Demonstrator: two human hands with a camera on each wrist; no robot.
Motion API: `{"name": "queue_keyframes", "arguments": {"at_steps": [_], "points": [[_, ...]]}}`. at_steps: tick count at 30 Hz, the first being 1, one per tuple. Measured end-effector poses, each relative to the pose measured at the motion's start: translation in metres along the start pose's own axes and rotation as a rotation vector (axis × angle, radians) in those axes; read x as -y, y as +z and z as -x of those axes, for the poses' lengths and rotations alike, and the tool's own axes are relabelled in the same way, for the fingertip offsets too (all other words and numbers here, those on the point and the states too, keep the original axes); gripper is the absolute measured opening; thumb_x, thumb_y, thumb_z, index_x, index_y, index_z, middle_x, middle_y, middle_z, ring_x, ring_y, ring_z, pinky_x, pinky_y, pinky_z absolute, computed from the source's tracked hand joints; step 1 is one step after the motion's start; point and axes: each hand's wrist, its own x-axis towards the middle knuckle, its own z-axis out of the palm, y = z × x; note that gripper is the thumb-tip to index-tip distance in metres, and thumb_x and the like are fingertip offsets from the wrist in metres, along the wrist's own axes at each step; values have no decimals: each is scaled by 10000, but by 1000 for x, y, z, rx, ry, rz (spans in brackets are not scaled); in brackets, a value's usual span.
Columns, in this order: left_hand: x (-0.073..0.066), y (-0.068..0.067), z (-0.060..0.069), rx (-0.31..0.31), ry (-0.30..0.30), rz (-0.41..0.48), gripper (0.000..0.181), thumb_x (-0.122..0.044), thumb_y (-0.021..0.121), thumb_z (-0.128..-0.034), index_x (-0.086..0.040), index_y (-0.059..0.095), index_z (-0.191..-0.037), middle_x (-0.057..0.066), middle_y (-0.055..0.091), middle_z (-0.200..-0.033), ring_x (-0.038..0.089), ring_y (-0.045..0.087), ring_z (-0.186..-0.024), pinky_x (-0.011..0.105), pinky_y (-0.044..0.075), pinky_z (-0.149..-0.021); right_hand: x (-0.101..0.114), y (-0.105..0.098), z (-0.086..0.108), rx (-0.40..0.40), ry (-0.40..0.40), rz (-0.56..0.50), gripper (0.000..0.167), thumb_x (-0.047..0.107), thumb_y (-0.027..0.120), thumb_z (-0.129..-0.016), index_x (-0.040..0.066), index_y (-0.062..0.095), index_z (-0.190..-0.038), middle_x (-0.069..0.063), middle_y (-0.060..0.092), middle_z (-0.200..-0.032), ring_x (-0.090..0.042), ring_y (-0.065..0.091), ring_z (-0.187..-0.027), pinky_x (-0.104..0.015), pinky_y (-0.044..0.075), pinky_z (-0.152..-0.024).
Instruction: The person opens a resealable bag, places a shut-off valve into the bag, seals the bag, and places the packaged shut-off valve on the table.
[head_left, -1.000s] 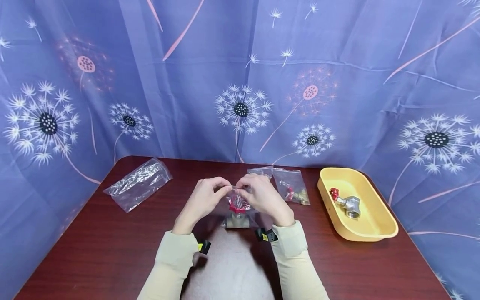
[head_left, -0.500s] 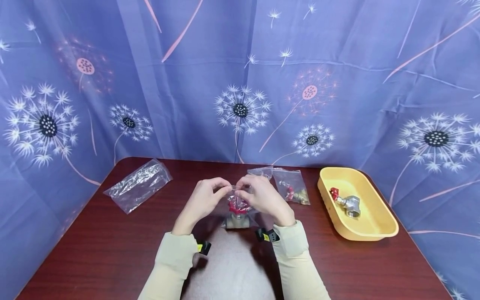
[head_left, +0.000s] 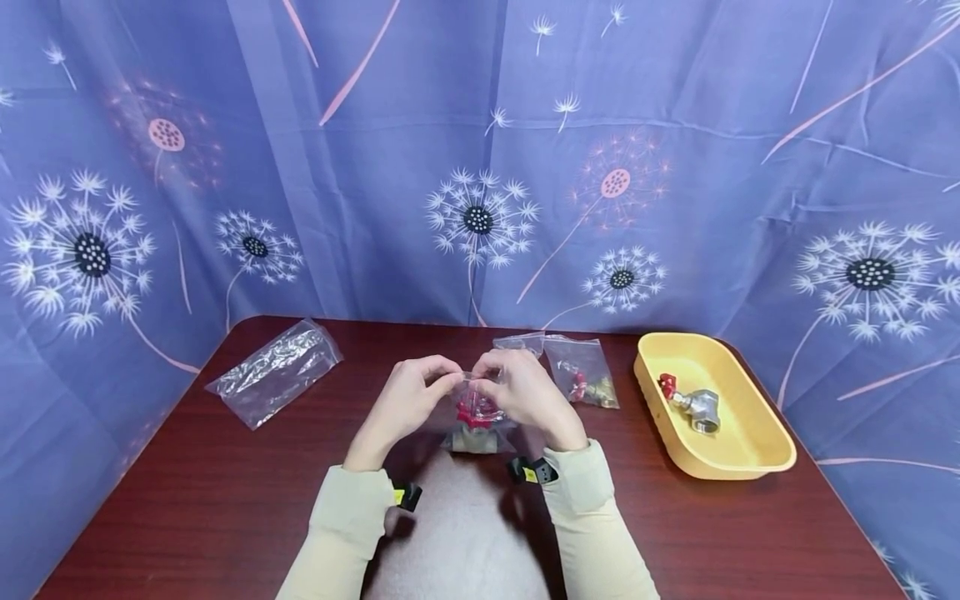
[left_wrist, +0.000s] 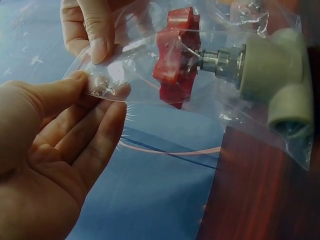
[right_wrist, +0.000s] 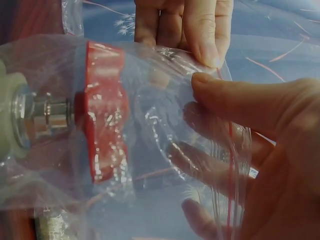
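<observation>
The red-handled valve [head_left: 474, 440] stands at the lower middle of the frame inside a clear bag [right_wrist: 160, 115], its weight apparently on the worktop [head_left: 187, 517]; the left hand [head_left: 407, 400] and right hand [head_left: 531, 398] both pinch the bag's rim, seemingly to keep it raised.

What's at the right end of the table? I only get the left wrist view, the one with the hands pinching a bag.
Observer: A yellow tub sits there.
Operator: Is there anything in it?
Observer: Yes, a metal valve with a red handle.
Operator: And what's on the table to the left of the left hand holding this bag?
Observer: A second clear bag, lying toward the back left.
</observation>
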Motion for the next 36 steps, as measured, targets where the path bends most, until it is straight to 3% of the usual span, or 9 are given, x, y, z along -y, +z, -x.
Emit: {"name": "queue_keyframes", "arguments": {"at_steps": [11,25,36], "points": [[-1,-2,0,8,-17,9,48,-151,687,-927,-159,731,-908,-65,687,-799,118,627,-732,300,517,-695,1,-4,2,9,-16,80,64,176,794,-818,149,741,-841,81,679,-792,-82,579,-697,-301,447,-697],[-1,-3,1,8,-13,24,52,-142,684,-928,-145,733,-912,-63,687,-813,130,629,-739,292,505,-694,-3,0,1,1,-30,15,180,117,783,-826,177,655,-714,109,593,-695,-76,496,-617,-266,421,-593],[3,-3,-1,6,-25,4,60,-155,680,-930,-136,729,-900,-71,675,-791,93,606,-737,294,492,-692,-4,-4,1,5,18,91,123,225,813,-800,198,703,-752,134,608,-704,-73,549,-669,-342,412,-713]]}}
